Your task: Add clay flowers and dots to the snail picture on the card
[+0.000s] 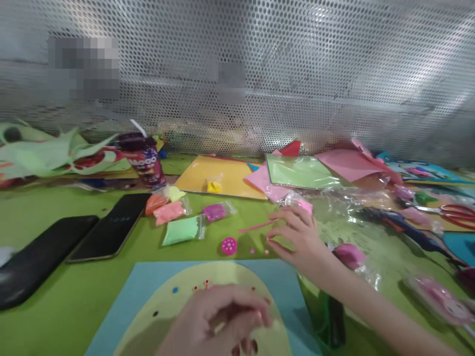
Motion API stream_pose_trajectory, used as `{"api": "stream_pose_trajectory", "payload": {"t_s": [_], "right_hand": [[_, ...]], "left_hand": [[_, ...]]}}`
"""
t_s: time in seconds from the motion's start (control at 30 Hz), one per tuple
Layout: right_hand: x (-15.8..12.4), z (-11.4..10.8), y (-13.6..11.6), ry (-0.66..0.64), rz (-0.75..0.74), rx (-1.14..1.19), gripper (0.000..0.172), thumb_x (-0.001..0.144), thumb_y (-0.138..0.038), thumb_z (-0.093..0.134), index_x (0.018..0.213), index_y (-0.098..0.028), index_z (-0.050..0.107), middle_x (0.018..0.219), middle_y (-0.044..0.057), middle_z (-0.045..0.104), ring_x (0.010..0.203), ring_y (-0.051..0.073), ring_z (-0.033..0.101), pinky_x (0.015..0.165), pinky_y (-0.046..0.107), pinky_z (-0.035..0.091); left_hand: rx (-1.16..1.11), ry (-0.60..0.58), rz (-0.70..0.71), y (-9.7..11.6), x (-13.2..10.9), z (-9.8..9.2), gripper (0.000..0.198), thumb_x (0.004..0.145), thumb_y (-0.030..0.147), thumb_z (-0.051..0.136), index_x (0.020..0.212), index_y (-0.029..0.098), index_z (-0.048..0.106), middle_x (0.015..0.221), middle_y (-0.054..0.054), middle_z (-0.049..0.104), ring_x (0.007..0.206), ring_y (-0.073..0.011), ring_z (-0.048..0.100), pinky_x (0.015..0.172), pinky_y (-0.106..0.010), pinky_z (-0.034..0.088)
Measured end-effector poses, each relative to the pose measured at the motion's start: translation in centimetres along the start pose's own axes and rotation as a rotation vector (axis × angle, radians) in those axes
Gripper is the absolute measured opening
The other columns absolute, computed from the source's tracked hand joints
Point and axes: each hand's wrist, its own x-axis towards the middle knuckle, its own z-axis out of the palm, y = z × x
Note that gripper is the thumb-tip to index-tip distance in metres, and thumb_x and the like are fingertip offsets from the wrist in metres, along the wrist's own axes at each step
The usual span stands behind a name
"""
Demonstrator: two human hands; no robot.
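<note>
Over the blue sheet with its pale yellow round shape, my left hand is curled, thumb and fingers close together; any small thing between them is too small to name. My right hand reaches past the sheet's top right corner, its thumb and index finger nearly touching around a tiny pink bit. Beside it on the green table lie a thin pink strip, a pink round piece with light dots and a purple dot. Small coloured dots sit on the yellow shape.
Bags of coloured clay lie behind the sheet. Two dark phone-like objects and a lidded cup with a straw are at the left. Coloured paper is at the back; red-handled scissors and a wrapped pink item are right.
</note>
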Motion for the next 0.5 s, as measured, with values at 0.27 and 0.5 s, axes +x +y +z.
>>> {"api": "stream_pose_trajectory", "payload": {"t_s": [0.27,0.5], "right_hand": [[-1.3,-4.3,-5.3,-0.112,-0.013,0.435,0.01,0.081,-0.017,0.057,0.083,-0.025,0.063,0.104,0.003,0.058,0.102,0.018,0.052,0.084,0.035,0.048],[-1.7,-3.4,-5.4,-0.149,-0.095,0.455,0.012,0.082,-0.018,0.06,0.088,-0.027,0.067,0.107,0.004,0.058,0.108,0.018,0.048,0.089,0.037,0.046]], "left_hand": [[-0.214,0.079,0.064,0.5,0.3,0.8,0.033,0.072,0.038,0.068,0.097,0.02,0.06,0.078,-0.002,0.07,0.055,-0.0092,0.058,0.055,-0.021,0.045],[-0.227,0.049,0.12,-0.4,0.7,0.7,0.038,0.071,0.041,0.068,0.1,0.02,0.057,0.071,0.001,0.067,0.054,-0.0093,0.058,0.054,-0.022,0.043]]}}
